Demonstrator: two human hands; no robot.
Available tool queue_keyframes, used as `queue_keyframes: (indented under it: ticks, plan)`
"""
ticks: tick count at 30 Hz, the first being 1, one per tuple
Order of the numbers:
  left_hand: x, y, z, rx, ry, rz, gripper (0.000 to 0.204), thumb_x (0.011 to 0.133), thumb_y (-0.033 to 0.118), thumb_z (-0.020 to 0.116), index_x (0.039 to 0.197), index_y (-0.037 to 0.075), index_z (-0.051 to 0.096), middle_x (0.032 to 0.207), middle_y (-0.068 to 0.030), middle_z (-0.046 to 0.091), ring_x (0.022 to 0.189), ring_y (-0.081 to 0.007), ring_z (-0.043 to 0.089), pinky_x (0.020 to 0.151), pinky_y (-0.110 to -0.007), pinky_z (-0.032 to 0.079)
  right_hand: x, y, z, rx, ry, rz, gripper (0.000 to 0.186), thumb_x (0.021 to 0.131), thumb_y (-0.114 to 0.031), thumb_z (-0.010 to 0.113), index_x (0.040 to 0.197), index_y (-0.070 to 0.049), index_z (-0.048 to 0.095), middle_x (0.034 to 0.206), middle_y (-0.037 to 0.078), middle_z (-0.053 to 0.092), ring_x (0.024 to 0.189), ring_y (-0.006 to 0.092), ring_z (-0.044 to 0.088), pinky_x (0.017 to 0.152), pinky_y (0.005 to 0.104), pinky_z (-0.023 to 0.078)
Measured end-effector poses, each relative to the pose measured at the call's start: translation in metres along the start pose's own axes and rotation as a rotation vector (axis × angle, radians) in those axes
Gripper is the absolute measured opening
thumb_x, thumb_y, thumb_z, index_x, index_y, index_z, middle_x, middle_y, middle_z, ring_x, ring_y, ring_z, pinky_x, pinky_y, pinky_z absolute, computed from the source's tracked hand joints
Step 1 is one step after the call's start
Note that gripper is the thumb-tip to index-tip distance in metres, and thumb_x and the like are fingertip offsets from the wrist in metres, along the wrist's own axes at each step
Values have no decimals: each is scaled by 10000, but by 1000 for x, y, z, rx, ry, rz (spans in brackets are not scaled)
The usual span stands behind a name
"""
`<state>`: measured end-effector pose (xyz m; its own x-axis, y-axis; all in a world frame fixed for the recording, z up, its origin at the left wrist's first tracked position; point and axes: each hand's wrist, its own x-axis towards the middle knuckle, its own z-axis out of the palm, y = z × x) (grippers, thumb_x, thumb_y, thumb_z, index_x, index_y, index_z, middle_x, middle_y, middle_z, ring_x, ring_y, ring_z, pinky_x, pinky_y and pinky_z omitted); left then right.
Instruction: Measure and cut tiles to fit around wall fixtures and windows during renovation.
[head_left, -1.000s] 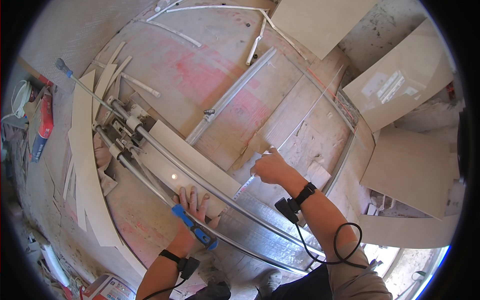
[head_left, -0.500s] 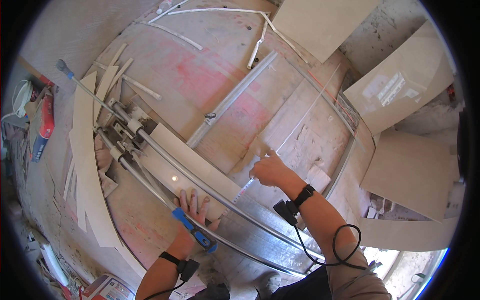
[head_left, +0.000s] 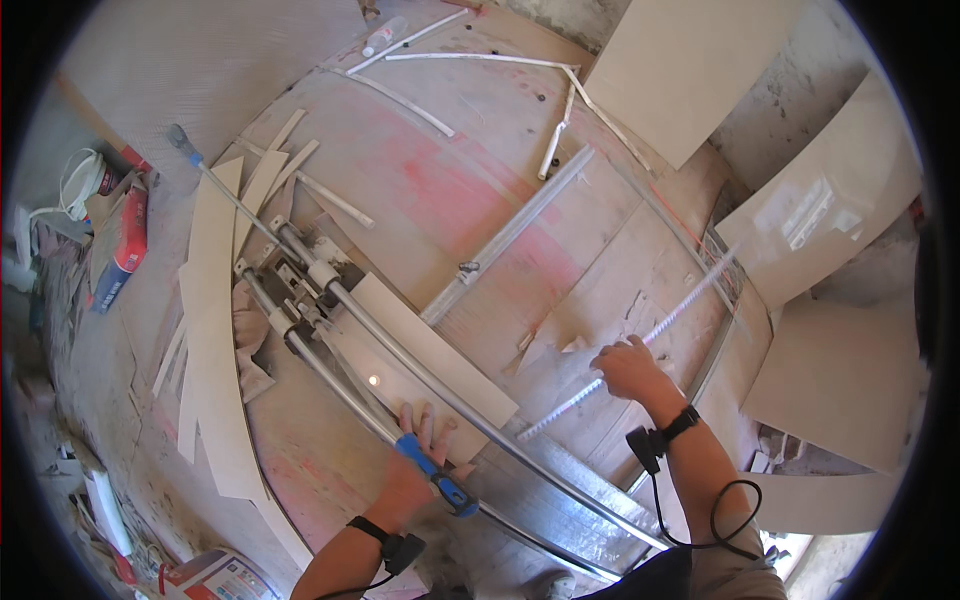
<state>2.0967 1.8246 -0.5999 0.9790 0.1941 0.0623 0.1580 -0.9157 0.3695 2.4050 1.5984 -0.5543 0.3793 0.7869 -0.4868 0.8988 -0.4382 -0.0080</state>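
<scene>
A pale tile strip point(head_left: 460, 390) lies beneath the two steel rails point(head_left: 420, 360) of a manual tile cutter. My left hand point(head_left: 425, 455) rests with fingers spread on the tile's near end, by the cutter's blue-and-black grip point(head_left: 440, 475), which partly covers it. Off to the right, my right hand point(head_left: 635, 368) pinches a long, thin white ruler point(head_left: 680, 310) with markings. One ruler end lies near the metal cutter bed point(head_left: 560, 480); the other reaches toward the far right. The fingertips on the ruler are partly hidden.
Offcut strips point(head_left: 215, 330) lie left of the cutter. Beyond it are a metal bar point(head_left: 510, 235) and thin white strips point(head_left: 480, 58). Large tiles point(head_left: 815, 225) stand or lie at right. A red-and-blue bag point(head_left: 125, 245) sits far left. Black cables hang from both my wrist straps.
The view has shifted, moving the scene right and slightly down. My right hand has moved right with the ruler, whose near end has left the tile's edge. My left hand stays on the tile.
</scene>
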Motion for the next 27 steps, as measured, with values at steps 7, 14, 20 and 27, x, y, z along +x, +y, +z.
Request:
queue_keyframes:
  ticks: [7,14,20,27]
  plan:
    - [6,4,-14,10,-63,46,762,747,588,603,1292,75,460,1360,-327,328,1231,-602,254,991,-644,273,87,-123,8,958,493,-25,255,856,-165,549,1069,-40,613,960,214,625,897,385,590,787,422,479]
    - [3,0,-1,-32,11,26,764,686,607,645,1199,50,544,1295,-333,385,1201,-567,307,965,-662,260,111,-172,18,1011,582,163,256,814,-138,559,1055,-91,630,950,208,629,886,381,596,779,433,479]
    - [-4,-9,-9,22,-84,-44,553,804,362,582,1283,103,487,1339,-263,396,1226,-480,351,1015,-603,246,97,-181,-36,905,584,61,337,865,-192,567,1139,5,572,905,217,635,789,341,629,717,389,497]
    - [-65,-10,-38,-42,-3,-332,811,708,533,647,1324,56,423,1398,-181,348,1301,-396,288,1059,-557,197,15,-215,-137,1087,197,-111,527,886,-270,559,1287,37,410,859,231,640,715,317,635,678,375,499]
